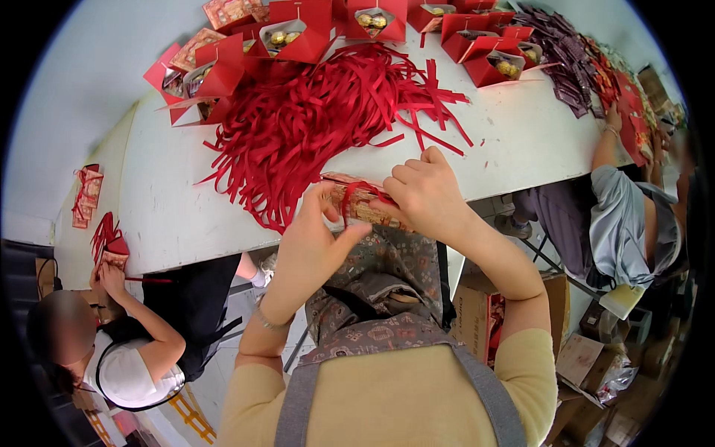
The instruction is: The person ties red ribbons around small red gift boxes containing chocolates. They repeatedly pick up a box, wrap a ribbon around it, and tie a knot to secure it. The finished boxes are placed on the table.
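A patterned red-and-gold gift box (363, 208) lies at the table's near edge, in front of my body. A red ribbon (349, 195) loops over its upper face. My left hand (321, 237) is at the box's left end, thumb and fingers spread apart around that corner; whether the fingertips touch it is hard to tell. My right hand (422, 187) is closed over the box's right part, with the ribbon running under its curled fingers. Just beyond the box lies a large heap of cut red ribbons (329, 106).
Open red boxes (293, 33) with gold-wrapped sweets stand along the far side. Dark wrapped packets (558, 61) are piled far right. One co-worker (134, 357) handles a box at left; another person (625, 223) reaches onto the table (179, 212) at right. A cardboard carton (472, 318) stands below.
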Action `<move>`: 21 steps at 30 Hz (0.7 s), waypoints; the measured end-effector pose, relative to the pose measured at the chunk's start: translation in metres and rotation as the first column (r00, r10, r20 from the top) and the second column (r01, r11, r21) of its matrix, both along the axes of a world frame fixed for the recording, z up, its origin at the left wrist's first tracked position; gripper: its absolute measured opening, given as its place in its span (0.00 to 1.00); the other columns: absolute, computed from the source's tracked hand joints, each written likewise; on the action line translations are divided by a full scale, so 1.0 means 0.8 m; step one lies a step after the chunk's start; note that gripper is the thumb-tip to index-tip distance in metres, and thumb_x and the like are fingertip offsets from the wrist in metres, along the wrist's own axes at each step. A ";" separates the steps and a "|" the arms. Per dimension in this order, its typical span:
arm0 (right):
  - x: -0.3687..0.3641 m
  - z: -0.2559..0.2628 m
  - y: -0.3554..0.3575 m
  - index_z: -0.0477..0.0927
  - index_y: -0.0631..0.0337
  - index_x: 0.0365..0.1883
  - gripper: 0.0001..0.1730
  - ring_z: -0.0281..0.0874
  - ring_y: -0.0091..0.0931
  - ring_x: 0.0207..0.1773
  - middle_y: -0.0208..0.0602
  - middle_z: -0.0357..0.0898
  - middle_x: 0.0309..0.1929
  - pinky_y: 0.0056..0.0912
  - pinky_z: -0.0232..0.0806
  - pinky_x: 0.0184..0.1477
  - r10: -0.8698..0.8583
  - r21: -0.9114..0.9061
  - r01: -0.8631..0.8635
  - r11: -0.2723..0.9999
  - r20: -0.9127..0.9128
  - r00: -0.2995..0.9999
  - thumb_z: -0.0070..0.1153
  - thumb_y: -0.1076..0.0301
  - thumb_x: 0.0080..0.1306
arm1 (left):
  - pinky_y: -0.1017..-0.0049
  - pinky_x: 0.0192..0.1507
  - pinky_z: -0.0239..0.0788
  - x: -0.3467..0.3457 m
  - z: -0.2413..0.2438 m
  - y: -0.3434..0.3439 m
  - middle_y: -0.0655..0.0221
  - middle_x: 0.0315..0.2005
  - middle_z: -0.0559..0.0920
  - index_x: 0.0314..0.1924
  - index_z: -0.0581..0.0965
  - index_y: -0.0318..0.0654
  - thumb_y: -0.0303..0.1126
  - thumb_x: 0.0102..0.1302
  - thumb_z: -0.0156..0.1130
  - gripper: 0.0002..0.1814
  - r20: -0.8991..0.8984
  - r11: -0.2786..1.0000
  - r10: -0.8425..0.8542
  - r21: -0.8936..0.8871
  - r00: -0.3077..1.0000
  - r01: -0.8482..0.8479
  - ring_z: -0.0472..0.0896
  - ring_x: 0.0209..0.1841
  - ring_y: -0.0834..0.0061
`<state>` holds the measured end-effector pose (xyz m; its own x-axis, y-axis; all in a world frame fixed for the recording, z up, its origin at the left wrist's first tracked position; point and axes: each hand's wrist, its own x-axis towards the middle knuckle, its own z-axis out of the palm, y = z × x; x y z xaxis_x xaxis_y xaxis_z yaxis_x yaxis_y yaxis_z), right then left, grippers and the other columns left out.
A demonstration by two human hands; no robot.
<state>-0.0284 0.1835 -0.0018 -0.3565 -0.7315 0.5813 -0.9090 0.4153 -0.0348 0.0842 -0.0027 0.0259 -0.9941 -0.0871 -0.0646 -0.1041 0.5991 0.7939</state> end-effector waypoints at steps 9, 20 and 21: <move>0.005 -0.009 0.005 0.74 0.54 0.21 0.16 0.67 0.26 0.24 0.27 0.65 0.19 0.34 0.54 0.33 -0.141 -0.060 0.142 0.988 0.011 0.990 0.68 0.55 0.50 | 0.77 0.33 0.69 -0.041 -0.026 0.004 0.69 0.33 0.80 0.35 0.83 0.39 0.30 0.54 0.71 0.09 -0.636 0.866 -0.125 -0.444 0.761 -0.229 0.78 0.31 0.72; -0.006 -0.006 -0.009 0.86 0.54 0.33 0.09 0.67 0.27 0.25 0.27 0.70 0.20 0.30 0.57 0.36 0.047 -0.386 0.104 0.917 0.362 0.931 0.68 0.70 0.52 | 0.82 0.40 0.70 -0.030 -0.041 -0.008 0.70 0.34 0.82 0.49 0.77 0.31 0.34 0.74 0.51 0.14 -0.028 0.729 -0.085 0.680 0.996 0.081 0.76 0.34 0.85; -0.008 -0.005 -0.007 0.86 0.54 0.33 0.09 0.67 0.27 0.25 0.27 0.70 0.20 0.30 0.57 0.35 0.058 -0.392 0.105 0.914 0.382 0.922 0.68 0.70 0.52 | 0.82 0.40 0.70 -0.036 -0.048 -0.008 0.69 0.35 0.82 0.49 0.77 0.30 0.33 0.74 0.51 0.14 -0.030 0.653 -0.083 0.754 0.996 0.077 0.76 0.34 0.84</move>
<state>-0.0350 0.1775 -0.0055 -0.6215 -0.4554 0.6375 -0.7820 0.3127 -0.5391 0.0557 -0.0091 -0.0128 -0.9941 0.0745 -0.0787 -0.0921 -0.1981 0.9759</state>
